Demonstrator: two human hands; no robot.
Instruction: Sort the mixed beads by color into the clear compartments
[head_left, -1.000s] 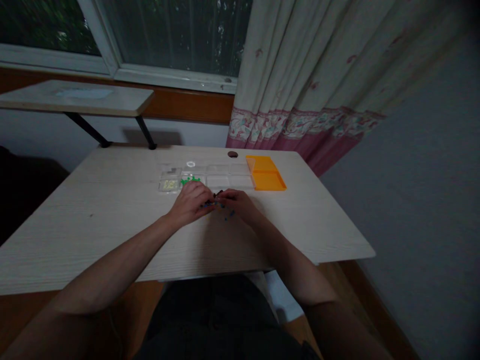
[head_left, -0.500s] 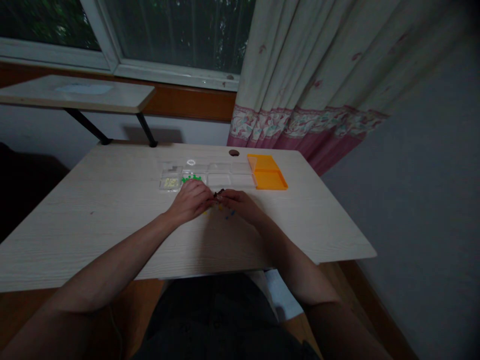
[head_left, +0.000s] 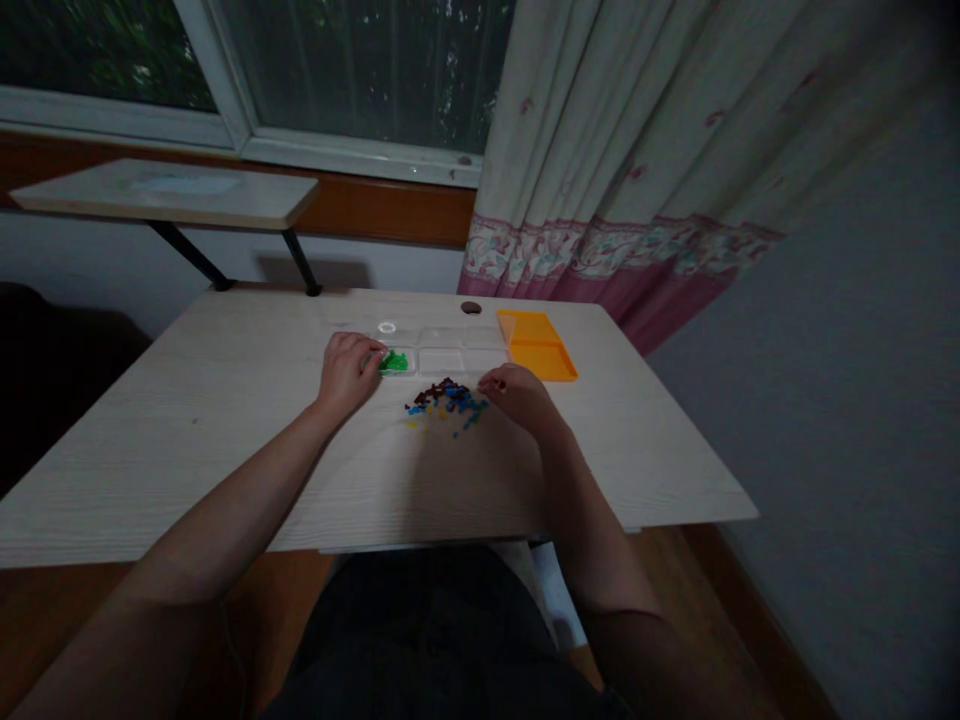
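A pile of small brown, blue and yellow pieces (head_left: 448,394) lies on the table in front of me. My left hand (head_left: 349,368) is over the left container, beside the green pieces (head_left: 394,361) in their clear compartment. Its fingers are bent together, and anything between them is too small to make out. Just right of the pile, my right hand (head_left: 519,394) rests low with thumb and fingertips pinched. Whatever it may hold cannot be made out. The clear plastic boxes (head_left: 441,361) stand in a row behind the pile; my left hand covers the leftmost one.
Open orange boxes (head_left: 544,361) stand at the row's right end. A cable hole (head_left: 471,308) lies near the back edge of the wooden table (head_left: 637,450). A raised shelf (head_left: 172,195) is at the back left, and a curtain (head_left: 600,180) hangs behind.
My hands have parted from above the pile. The left moved left and away from me to the left container; the right shifted right. The pile now shows in full.
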